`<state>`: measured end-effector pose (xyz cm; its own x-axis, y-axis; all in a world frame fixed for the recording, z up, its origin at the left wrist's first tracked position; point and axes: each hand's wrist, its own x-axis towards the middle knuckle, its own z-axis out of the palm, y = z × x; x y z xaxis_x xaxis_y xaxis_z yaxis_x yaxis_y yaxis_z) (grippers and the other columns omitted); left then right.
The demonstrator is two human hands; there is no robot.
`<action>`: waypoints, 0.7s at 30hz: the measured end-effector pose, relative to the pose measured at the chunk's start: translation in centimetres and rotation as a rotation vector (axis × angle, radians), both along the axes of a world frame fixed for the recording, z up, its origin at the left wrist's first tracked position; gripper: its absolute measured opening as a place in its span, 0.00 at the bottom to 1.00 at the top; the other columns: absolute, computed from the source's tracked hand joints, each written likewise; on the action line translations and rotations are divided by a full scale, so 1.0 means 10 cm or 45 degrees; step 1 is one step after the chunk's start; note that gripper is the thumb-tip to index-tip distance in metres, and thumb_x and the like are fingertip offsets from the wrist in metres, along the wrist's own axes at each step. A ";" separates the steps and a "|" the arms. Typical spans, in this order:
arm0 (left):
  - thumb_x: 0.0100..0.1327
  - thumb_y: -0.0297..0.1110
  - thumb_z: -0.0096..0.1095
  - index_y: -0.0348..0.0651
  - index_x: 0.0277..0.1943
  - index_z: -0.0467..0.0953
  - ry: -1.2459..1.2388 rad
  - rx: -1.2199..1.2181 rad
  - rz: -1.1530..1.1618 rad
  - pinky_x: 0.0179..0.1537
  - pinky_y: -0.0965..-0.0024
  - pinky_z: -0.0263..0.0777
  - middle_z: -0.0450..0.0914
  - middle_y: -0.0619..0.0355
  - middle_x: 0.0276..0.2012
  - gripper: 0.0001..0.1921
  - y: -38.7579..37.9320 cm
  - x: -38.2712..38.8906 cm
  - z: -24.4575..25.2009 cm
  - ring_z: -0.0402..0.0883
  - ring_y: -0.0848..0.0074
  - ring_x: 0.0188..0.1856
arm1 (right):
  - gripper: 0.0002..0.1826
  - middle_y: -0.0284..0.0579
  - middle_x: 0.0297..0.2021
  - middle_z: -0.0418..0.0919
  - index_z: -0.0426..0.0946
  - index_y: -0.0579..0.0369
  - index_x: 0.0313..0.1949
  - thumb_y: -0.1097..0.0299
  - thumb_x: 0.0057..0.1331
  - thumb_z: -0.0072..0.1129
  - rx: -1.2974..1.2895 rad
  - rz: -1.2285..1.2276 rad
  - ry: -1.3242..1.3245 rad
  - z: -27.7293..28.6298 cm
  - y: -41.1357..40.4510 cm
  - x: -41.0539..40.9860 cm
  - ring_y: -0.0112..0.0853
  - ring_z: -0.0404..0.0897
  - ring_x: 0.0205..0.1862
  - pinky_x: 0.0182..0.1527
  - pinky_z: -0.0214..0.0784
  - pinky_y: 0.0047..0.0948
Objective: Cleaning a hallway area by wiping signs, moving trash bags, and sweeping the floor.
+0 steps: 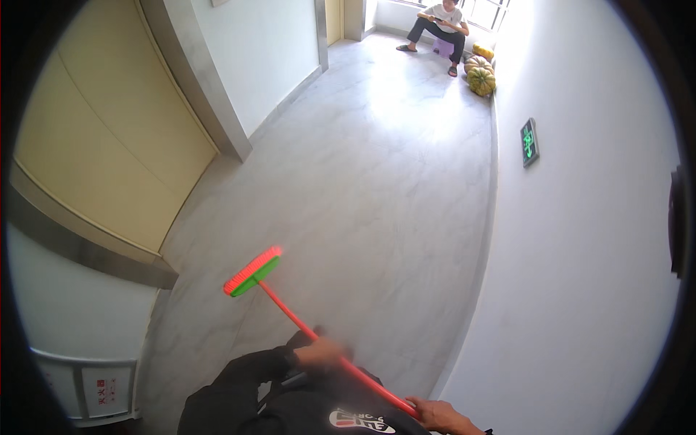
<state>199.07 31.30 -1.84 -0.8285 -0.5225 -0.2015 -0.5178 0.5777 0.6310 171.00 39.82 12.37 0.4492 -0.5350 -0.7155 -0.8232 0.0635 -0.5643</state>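
Note:
A broom crosses the lower part of the head view, its red handle [375, 382] slanting up and to the left. My left hand [322, 352] is wrapped around the handle partway along, slightly blurred. Near the upper end of the handle, at the lower right, my right hand [439, 414] grips it close to my body. The broom head [254, 272], a green block with red bristles, is over the grey marbled floor [348, 217] left of the middle. Whether the bristles touch the floor, I cannot tell.
A beige door [109, 125] in a metal frame stands on the left, a white wall [565, 244] on the right with a green exit sign [529, 142]. At the far end a person [443, 24] sits on a purple stool [443, 49] beside several pumpkins [480, 80]. A fire-extinguisher cabinet [106, 389] is lower left.

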 end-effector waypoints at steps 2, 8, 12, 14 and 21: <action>0.39 0.39 0.52 0.43 0.21 0.70 -0.173 0.006 -0.037 0.24 0.60 0.65 0.72 0.52 0.17 0.09 -0.31 0.08 -0.32 0.73 0.60 0.22 | 0.22 0.50 0.26 0.72 0.62 0.52 0.43 0.54 0.51 0.46 -0.145 0.101 0.027 0.05 -0.46 0.02 0.38 0.72 0.27 0.29 0.63 0.34; 0.41 0.42 0.52 0.43 0.22 0.71 -0.367 -0.006 0.158 0.27 0.59 0.66 0.72 0.50 0.18 0.11 -1.66 0.31 -0.64 0.73 0.59 0.25 | 0.29 0.45 0.35 0.67 0.57 0.46 0.49 0.53 0.48 0.51 -0.331 0.239 0.223 0.40 -2.01 0.37 0.41 0.71 0.30 0.31 0.64 0.35; 0.39 0.40 0.52 0.43 0.22 0.72 -0.255 -0.047 0.194 0.26 0.61 0.66 0.72 0.50 0.18 0.10 -2.69 0.29 -0.73 0.73 0.59 0.24 | 0.28 0.46 0.37 0.67 0.57 0.47 0.49 0.57 0.48 0.51 -0.174 0.200 0.141 0.65 -2.89 0.39 0.40 0.71 0.32 0.34 0.64 0.33; 0.39 0.40 0.52 0.42 0.21 0.72 -0.222 -0.039 0.264 0.25 0.61 0.66 0.72 0.50 0.18 0.11 -3.22 0.30 -0.61 0.73 0.59 0.24 | 0.27 0.46 0.39 0.66 0.58 0.48 0.48 0.60 0.47 0.52 -0.126 -0.086 0.001 0.88 -3.25 0.42 0.39 0.70 0.35 0.37 0.63 0.30; 0.39 0.41 0.52 0.41 0.19 0.71 0.026 -0.213 0.384 0.24 0.60 0.65 0.71 0.49 0.17 0.12 -4.99 0.49 -0.53 0.72 0.58 0.23 | 0.21 0.45 0.36 0.69 0.64 0.57 0.42 0.77 0.44 0.51 -0.493 -0.527 -0.595 0.83 -4.48 0.56 0.32 0.68 0.40 0.42 0.62 0.26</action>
<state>204.00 -18.56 -7.12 -0.6344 -0.7691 -0.0772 -0.6692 0.4965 0.5528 176.56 -4.98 20.63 0.3677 -0.9026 -0.2239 -0.4428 0.0418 -0.8957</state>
